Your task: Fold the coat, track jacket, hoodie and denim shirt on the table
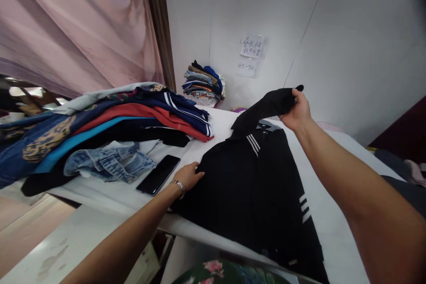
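Observation:
A black jacket (229, 186) with white stripes on its sleeves and a grey lining at the collar lies spread on the white-covered table (333, 186). My right hand (297, 113) is closed round the end of one sleeve (266, 106), lifting it above the collar. At the jacket's left side edge, my left hand (189, 176) pinches the cloth between thumb and fingers. A bracelet (180, 187) circles my left wrist. Just left of that hand a dark phone (159, 174) lies flat on the table.
A heap of clothes (133, 111) covers the table's left side, with a denim piece (113, 162) at its near edge. Folded clothes (203, 82) are stacked by the wall, beside paper signs (252, 46). A pink curtain (83, 22) hangs at the left.

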`<state>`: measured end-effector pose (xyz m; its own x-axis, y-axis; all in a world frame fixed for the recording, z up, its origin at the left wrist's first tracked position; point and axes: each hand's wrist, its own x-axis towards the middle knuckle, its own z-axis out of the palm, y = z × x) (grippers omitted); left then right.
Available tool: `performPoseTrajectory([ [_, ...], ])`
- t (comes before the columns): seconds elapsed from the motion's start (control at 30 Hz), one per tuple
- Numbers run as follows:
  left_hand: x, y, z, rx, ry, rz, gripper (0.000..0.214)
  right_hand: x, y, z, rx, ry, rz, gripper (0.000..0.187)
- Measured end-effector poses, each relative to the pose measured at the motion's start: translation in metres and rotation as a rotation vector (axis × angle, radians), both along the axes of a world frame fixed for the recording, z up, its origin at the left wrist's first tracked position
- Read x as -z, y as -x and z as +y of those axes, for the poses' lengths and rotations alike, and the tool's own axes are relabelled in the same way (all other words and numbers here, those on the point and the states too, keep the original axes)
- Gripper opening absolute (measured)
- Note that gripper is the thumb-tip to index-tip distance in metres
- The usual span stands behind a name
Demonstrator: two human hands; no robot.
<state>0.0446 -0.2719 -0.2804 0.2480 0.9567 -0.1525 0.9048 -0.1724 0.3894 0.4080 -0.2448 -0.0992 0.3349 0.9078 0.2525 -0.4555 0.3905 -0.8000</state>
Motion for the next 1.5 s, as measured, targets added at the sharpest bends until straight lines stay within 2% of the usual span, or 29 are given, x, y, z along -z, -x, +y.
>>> performPoseTrajectory([
  [0.07,-0.005,-0.003,0.000,0.038,0.019,-0.090,0.042,-0.014,-0.012,0.008,0.034,-0.006,-0.003,0.017],
  [0.2,-0.020,-0.024,-0.006,0.184,0.150,-0.433,0.034,-0.039,-0.035,0.014,0.125,-0.001,-0.039,0.022],
  [0.3,-0.031,-0.057,-0.014,0.305,0.312,-0.625,0.034,-0.052,-0.050,0.009,0.193,0.016,-0.046,0.026],
  [0.4,-0.036,-0.101,-0.025,0.401,0.375,-0.640,0.034,-0.056,-0.065,0.001,0.233,0.007,-0.082,0.026],
  [0.47,-0.033,-0.131,-0.033,0.440,0.370,-0.578,0.032,-0.055,-0.075,-0.005,0.260,0.005,-0.113,0.022],
  [0.57,-0.019,-0.170,-0.044,0.452,0.410,-0.519,0.030,-0.051,-0.089,-0.015,0.309,0.032,-0.134,0.017],
  [0.73,0.011,-0.208,-0.054,0.406,0.513,-0.539,0.028,-0.045,-0.102,-0.032,0.374,0.088,-0.077,0.015],
  [0.87,0.024,-0.213,-0.060,0.345,0.639,-0.603,0.028,-0.042,-0.108,-0.042,0.409,0.095,-0.068,0.015],
  [1.0,0.024,-0.201,-0.065,0.324,0.817,-0.696,0.029,-0.040,-0.104,-0.049,0.423,0.124,-0.078,0.016],
  [1.1,0.024,-0.192,-0.068,0.306,0.903,-0.768,0.026,-0.037,-0.096,-0.057,0.362,0.096,-0.176,0.018],
  [1.23,0.025,-0.184,-0.068,0.262,0.983,-0.852,0.032,-0.030,-0.080,-0.080,0.184,0.164,-0.538,0.008],
  [1.33,0.022,-0.179,-0.058,0.187,1.084,-0.993,0.046,-0.019,-0.055,-0.106,0.027,0.236,-0.905,0.022],
  [1.4,0.019,-0.175,-0.047,0.084,1.165,-1.161,0.054,-0.004,-0.029,-0.125,-0.105,0.268,-1.150,0.030],
  [1.5,0.014,-0.172,-0.026,-0.071,1.191,-1.356,0.062,0.035,0.013,-0.149,-0.294,0.303,-1.485,0.049],
])
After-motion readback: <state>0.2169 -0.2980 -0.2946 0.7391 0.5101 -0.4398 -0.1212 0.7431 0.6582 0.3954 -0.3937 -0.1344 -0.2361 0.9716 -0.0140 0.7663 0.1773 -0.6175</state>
